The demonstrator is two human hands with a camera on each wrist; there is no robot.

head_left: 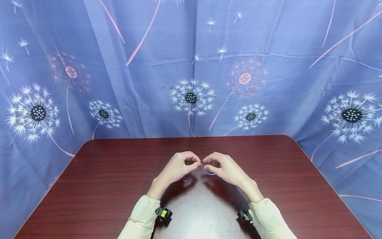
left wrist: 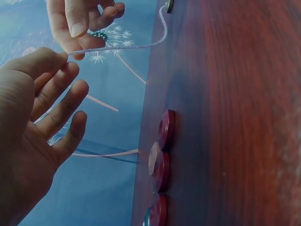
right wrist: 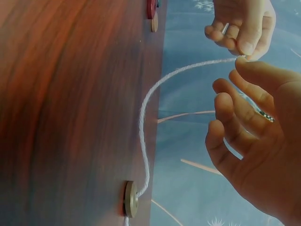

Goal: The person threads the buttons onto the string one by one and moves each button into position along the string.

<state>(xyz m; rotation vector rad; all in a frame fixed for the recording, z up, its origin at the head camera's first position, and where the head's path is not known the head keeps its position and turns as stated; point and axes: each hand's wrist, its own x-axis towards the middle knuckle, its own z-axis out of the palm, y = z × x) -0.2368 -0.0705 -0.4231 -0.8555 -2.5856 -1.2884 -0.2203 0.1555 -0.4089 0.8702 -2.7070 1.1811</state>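
Observation:
My left hand [head_left: 180, 167] pinches one end of a thin white cord [right wrist: 143, 108] between thumb and forefinger, above the table. Facing it, my right hand [head_left: 226, 167] has its thumb and fingers apart, its thumb close to the pinched end. From there the cord curves down to an olive-brown button [right wrist: 131, 200] standing near the tabletop; more cord shows on the button's other side. Below my left hand are several round buttons: dark red buttons [left wrist: 162, 172], a tan button [left wrist: 153, 157] and a partly hidden teal button [left wrist: 146, 216].
A dark red-brown wooden table [head_left: 104, 186] lies under both hands. Behind it hangs a blue curtain [head_left: 143, 93] with a dandelion print. Each wrist carries a black strapped camera [head_left: 164, 214] over a pale sleeve [head_left: 138, 219].

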